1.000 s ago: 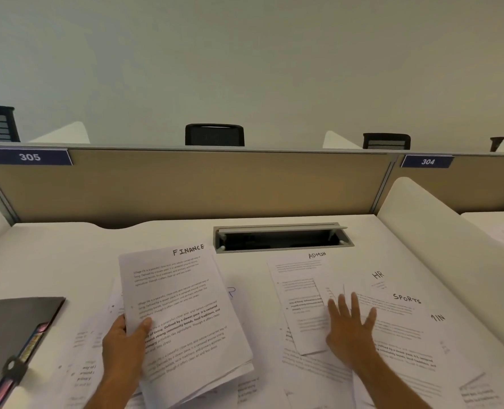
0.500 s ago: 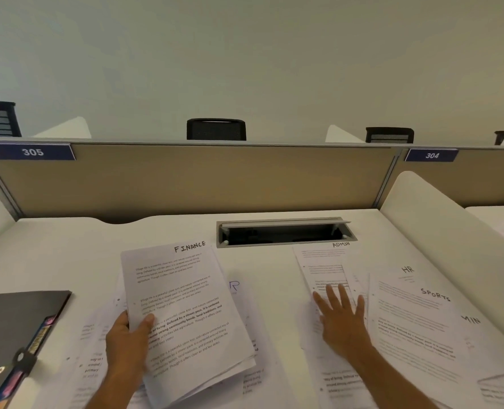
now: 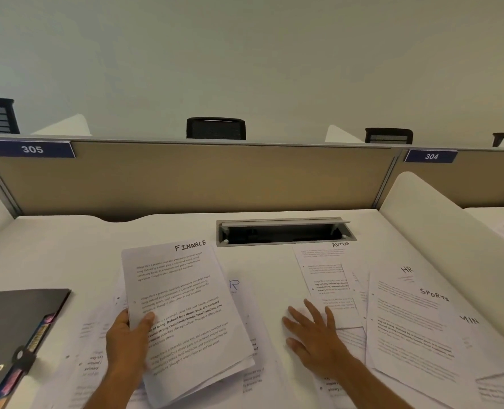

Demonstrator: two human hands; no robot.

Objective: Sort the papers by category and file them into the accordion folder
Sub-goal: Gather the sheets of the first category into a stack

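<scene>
My left hand [image 3: 126,346] grips a small stack of sheets headed FINANCE [image 3: 182,308], lifted slightly over other loose papers. My right hand [image 3: 315,338] lies flat, fingers spread, on the papers in the middle of the desk. To its right lie an ADMIN sheet [image 3: 327,270], an HR sheet [image 3: 407,271] and a SPORTS sheet [image 3: 413,329], overlapping one another. The dark accordion folder [image 3: 11,323] lies at the left edge, its coloured tabs showing.
An open cable slot [image 3: 283,231] is set in the white desk [image 3: 56,246] behind the papers. A tan partition [image 3: 185,175] labelled 305 closes the back. A white side divider [image 3: 439,219] rises at the right.
My right hand has slid left, off the SPORTS and HR sheets and onto the papers in the middle. My left hand has kept its hold on the FINANCE stack.
</scene>
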